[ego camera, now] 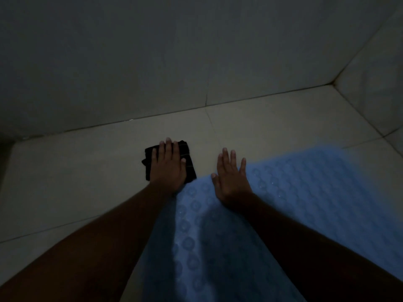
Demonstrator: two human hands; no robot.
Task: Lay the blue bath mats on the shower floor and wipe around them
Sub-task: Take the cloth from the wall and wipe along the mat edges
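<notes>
Starting at the left, bare pale floor runs up to the far wall, its tile joints faint in the dim light. Next comes the left hand, lying flat with straight fingers on a folded black cloth. It presses the cloth down and does not clutch it. The cloth's near right corner sits just beside the mat's edge, perhaps touching it; the gloom hides which.

Right of that, the right hand is also open, its fingers spread and its palm down on the far left part of the blue mat. The mat lies on the floor and stretches right and near, well short of the side wall. Only one mat shows.

This looks like the wiping step, with the mat pinned by the right hand.

Several things could go wrong:
- A stroke to the right could catch the mat's edge and curl or shove it.
- With only a flat palm on it, the cloth could unfold or slip out from under the hand.
- Weight leaned on the right hand could skid the mat if the tile is wet, which cannot be told from this view.
- In such poor light, patches of floor could easily be missed.
</notes>
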